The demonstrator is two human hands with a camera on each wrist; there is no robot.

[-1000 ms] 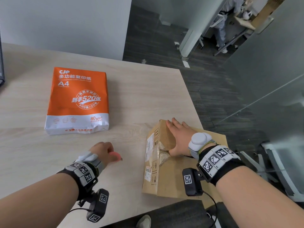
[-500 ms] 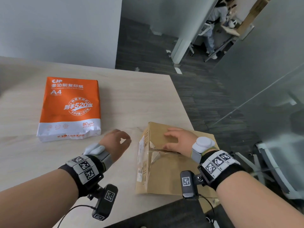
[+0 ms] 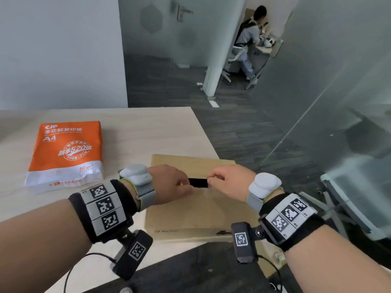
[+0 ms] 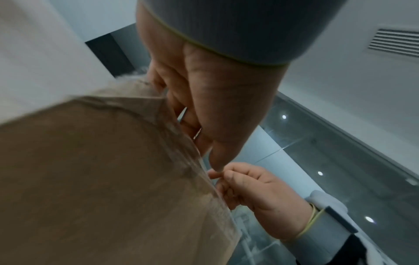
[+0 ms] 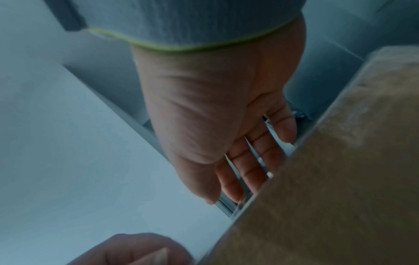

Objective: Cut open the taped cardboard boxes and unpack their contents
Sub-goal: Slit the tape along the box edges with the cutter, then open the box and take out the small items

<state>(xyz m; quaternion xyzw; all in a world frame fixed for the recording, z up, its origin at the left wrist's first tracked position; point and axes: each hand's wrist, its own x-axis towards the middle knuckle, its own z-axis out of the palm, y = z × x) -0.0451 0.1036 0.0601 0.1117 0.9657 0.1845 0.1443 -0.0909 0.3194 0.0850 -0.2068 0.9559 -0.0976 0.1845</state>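
A brown cardboard box (image 3: 190, 212) lies at the right front corner of the wooden table (image 3: 148, 127). My left hand (image 3: 171, 182) and right hand (image 3: 228, 182) meet over its top, both with fingers curled on the edge of a box flap. A dark gap (image 3: 197, 182) shows between them. In the left wrist view the taped flap (image 4: 102, 179) fills the lower left; my left hand (image 4: 215, 116) hooks over its edge and my right hand (image 4: 249, 188) pinches it. In the right wrist view my right hand (image 5: 215, 125) has its fingers behind the flap (image 5: 328, 179).
An orange and white pack of A4 paper (image 3: 67, 153) lies on the table to the left. A glass wall (image 3: 317, 102) and a chair (image 3: 349, 197) stand to the right. A person (image 3: 247, 39) sits at a desk far behind.
My left hand moved from the table onto the box. My right hand went from lying flat on the top to holding the flap edge. The view has tilted upward.
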